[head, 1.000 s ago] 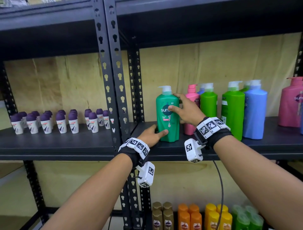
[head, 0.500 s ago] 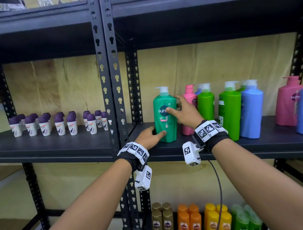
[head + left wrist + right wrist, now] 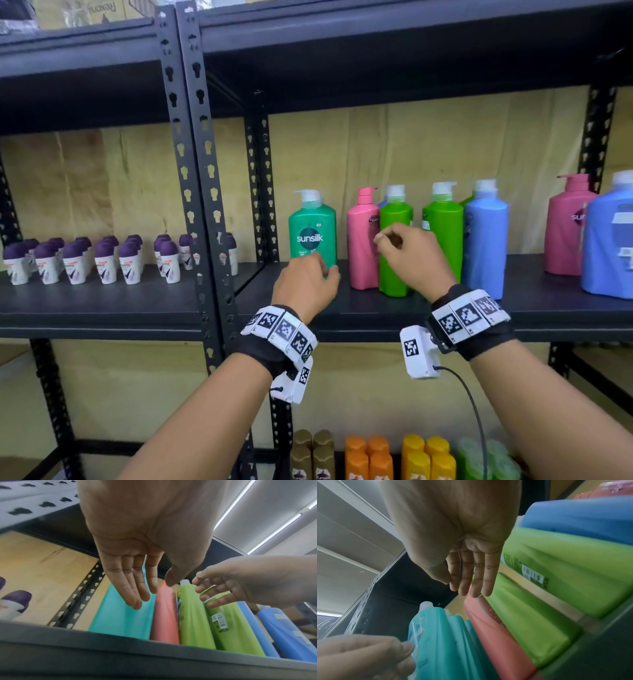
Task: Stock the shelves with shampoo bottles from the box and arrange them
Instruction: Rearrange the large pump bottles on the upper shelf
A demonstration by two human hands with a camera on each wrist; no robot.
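Observation:
A teal Sunsilk pump bottle [image 3: 311,229] stands upright at the left end of the dark shelf [image 3: 376,318], a small gap away from a pink bottle [image 3: 359,246]. My left hand [image 3: 329,274] hovers by the teal bottle's base with its fingers straight [image 3: 135,588] and holds nothing; whether it touches the bottle I cannot tell. My right hand [image 3: 383,238] floats empty in front of the pink bottle and a green bottle [image 3: 394,216], with relaxed fingers [image 3: 477,580]. Another green bottle [image 3: 442,226] and a blue one [image 3: 486,240] follow to the right.
A large pink bottle [image 3: 565,233] and a large blue one [image 3: 609,246] stand at the far right. Purple-capped roll-ons [image 3: 102,260] fill the left bay behind the perforated posts [image 3: 195,171]. Small gold, orange, yellow and green bottles [image 3: 376,455] sit on the shelf below.
Both hands have let go of the teal bottle. My right hand moved right, in front of the pink and green bottles; my left hand drew back slightly at the base.

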